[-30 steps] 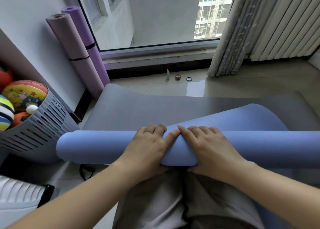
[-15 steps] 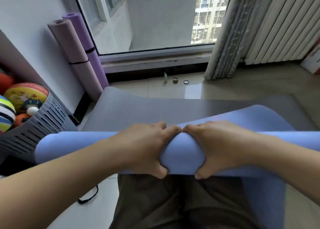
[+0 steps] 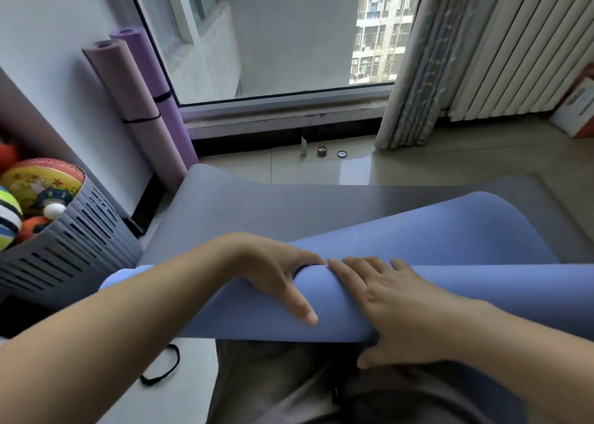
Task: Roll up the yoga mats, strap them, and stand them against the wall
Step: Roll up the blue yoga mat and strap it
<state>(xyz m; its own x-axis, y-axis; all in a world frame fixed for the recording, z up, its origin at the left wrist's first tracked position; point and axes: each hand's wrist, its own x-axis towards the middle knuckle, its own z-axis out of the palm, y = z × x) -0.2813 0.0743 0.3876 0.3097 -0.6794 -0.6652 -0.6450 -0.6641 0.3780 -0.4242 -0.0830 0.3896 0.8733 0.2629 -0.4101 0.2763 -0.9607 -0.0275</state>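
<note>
A blue yoga mat (image 3: 482, 301) lies partly rolled across my lap, and its loose end (image 3: 450, 227) curves away over a grey mat (image 3: 257, 205) spread flat on the floor. My left hand (image 3: 273, 272) grips the roll near its middle, fingers hooked over the far side and thumb down the near face. My right hand (image 3: 392, 301) lies beside it with straight fingers pressing on top of the roll and the thumb at the lower edge. A black strap loop (image 3: 164, 369) lies on the floor under my left forearm. Two strapped rolled mats, mauve (image 3: 128, 96) and purple (image 3: 160, 96), lean in the wall corner.
A grey slotted basket (image 3: 74, 256) full of balls stands at the left against the wall. A window, a curtain (image 3: 414, 70) and a white radiator (image 3: 514, 44) line the far side. Small items (image 3: 321, 151) sit on the tiles by the sill, a box (image 3: 575, 108) at far right.
Both hands squeezed the roll tightly half a second ago. My right fingers have since straightened flat on top, and my left hand has shifted further over the roll.
</note>
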